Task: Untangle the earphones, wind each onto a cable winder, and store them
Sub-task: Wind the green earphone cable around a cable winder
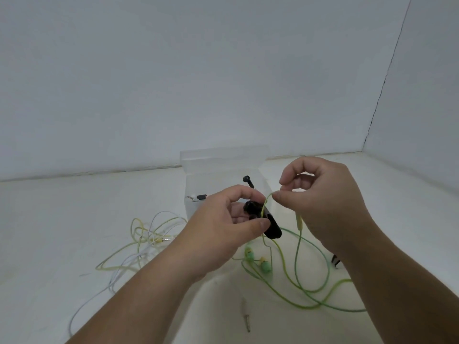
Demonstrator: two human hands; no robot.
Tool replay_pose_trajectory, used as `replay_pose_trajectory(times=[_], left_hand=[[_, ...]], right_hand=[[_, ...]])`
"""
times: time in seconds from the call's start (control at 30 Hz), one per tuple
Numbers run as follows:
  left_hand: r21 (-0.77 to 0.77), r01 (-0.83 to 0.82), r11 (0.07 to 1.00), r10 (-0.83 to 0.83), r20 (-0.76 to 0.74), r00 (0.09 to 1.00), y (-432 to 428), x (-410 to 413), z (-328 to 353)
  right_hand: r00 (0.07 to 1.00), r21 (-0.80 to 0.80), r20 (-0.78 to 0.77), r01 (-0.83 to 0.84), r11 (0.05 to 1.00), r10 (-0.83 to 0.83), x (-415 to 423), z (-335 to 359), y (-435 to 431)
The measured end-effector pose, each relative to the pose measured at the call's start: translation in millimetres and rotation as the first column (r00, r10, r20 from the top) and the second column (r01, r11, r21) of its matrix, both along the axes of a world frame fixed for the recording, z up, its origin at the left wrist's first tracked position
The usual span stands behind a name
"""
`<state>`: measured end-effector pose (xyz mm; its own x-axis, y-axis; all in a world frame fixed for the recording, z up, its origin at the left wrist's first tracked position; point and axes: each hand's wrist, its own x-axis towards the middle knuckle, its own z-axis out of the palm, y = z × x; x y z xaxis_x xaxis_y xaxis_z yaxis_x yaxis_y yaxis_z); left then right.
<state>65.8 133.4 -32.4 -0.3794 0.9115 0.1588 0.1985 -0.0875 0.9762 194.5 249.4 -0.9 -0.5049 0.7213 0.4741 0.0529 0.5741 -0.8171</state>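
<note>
Overall, white walls [198,70] meet at the far right corner behind a white table [74,219]. A clear plastic box [223,160] stands at the far centre of the table; a black earphone [248,181] shows behind its wall.

Both forearms enter from the near edge. The left hand [223,227], held above the table in front of the box, grasps a black cable winder [272,225] between its thumb and curled fingers. The right hand [330,202], just right of the winder, pinches the green earphone cable [298,269] between thumb and forefinger. From the pinch the cable drops to the winder.

The rest of the green cable lies in loose loops on the table, near and right of the hands. Its two green earbuds [264,266] rest just below the winder.

A tangle of pale yellow and white cables [141,234] lies on the table to the left. A small black object [335,261] sits partly hidden under the right wrist. A thin metal pin [246,316] lies on the near table.
</note>
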Motion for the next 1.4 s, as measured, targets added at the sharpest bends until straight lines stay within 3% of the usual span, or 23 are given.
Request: replay_pose_trajectory(times=[0.1, 0.23, 0.5, 0.67, 0.77, 0.87, 0.93, 0.97, 1.0, 1.07, 1.13, 1.23, 1.4], left_hand=[[0.011, 0.014, 1.0, -0.014, 0.002, 1.0, -1.6, 1.1, 4.0], [0.079, 0.052, 0.995, -0.054, 0.019, 0.998, -4.9, 0.1, 9.5], [0.161, 0.04, 0.986, -0.068, 0.173, 0.983, -8.3, -8.3, 13.8], [0.095, -0.052, 0.994, 0.029, 0.223, 0.974, -9.6, -10.1, 20.8], [0.053, -0.119, 0.991, 0.107, 0.193, 0.975, -8.3, -10.5, 20.6], [0.036, -0.131, 0.991, 0.125, 0.148, 0.981, -7.2, -8.4, 19.6], [0.03, -0.117, 0.993, 0.113, 0.114, 0.987, -7.1, -6.5, 18.4], [0.032, -0.104, 0.994, 0.1, 0.101, 0.99, -7.1, -5.7, 17.8], [0.037, -0.092, 0.995, 0.088, 0.092, 0.992, -7.3, -4.8, 17.5], [0.05, -0.08, 0.996, 0.076, 0.073, 0.994, -7.7, -4.8, 16.9], [0.059, -0.069, 0.996, 0.067, 0.04, 0.997, -7.7, -6.0, 16.5], [0.064, -0.065, 0.996, 0.064, 0.01, 0.998, -7.6, -7.5, 15.4], [0.049, -0.085, 0.995, 0.09, -0.093, 0.992, -7.9, -8.9, 13.1]], right_hand=[[0.991, -0.022, -0.083, 0.1, 0.995, -0.101, 1.6, 1.4, 3.3], [0.936, -0.198, -0.177, 0.27, 0.942, -0.305, 8.4, 2.9, 15.9], [0.781, -0.586, -0.198, 0.39, 0.71, -0.592, 18.4, -7.4, 51.6], [0.697, -0.668, -0.16, 0.445, 0.597, -0.699, 25.4, -13.7, 64.8], [0.778, -0.562, -0.046, 0.498, 0.66, -0.627, 19.8, -15.2, 64.8], [0.84, -0.203, 0.18, 0.541, 0.816, -0.512, 11.0, -16.3, 50.1], [0.904, 0.022, 0.161, 0.398, 0.917, -0.396, 7.8, -13.1, 34.4], [0.961, 0.047, 0.118, 0.245, 0.968, -0.249, 5.3, -10.3, 26.7], [0.997, -0.028, 0.07, 0.042, 0.999, -0.04, 3.5, -8.4, 18.8], [0.942, -0.262, 0.041, -0.311, 0.914, 0.332, -8.4, -7.0, 7.0], [0.855, -0.38, 0.102, -0.438, 0.814, 0.508, -15.4, -10.3, 2.6], [0.823, -0.366, 0.206, -0.437, 0.822, 0.53, -8.9, -10.2, 3.0], [0.927, -0.351, 0.209, -0.226, 0.909, 0.311, 2.2, -6.1, 8.6]])
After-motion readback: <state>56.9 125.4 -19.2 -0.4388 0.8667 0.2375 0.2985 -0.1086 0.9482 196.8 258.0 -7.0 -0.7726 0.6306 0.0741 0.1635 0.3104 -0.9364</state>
